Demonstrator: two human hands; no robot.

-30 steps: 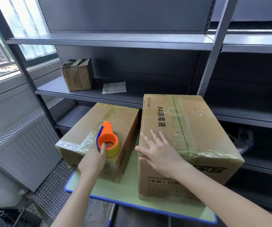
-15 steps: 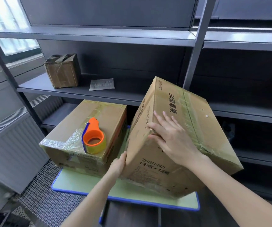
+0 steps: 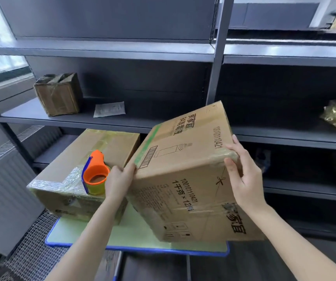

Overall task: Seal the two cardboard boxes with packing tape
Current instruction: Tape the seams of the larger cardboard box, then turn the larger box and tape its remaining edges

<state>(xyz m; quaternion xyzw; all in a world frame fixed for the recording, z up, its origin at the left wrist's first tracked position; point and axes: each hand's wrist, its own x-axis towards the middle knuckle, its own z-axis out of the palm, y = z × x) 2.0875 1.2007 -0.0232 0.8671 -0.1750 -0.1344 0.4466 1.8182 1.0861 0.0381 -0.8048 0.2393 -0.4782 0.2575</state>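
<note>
Your left hand (image 3: 119, 182) clamps one corner of the tilted box (image 3: 185, 179); your right hand (image 3: 242, 179) grips the opposite corner, arms outstretched.

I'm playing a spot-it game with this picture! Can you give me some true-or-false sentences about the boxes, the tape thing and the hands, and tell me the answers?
1. Both hands hold the big box, which is tipped up on the table. True: the left hand grips its left corner, the right hand its right edge.
2. The orange tape dispenser is in the right hand. False: it sits on top of the smaller box, and no hand holds it.
3. The smaller box lies flat on the table. True.
4. The shelf behind is bare. False: a little box and a paper packet sit on it.
5. The big box is plain, with no printing. False: it has a barcode, numbers and characters.
</note>
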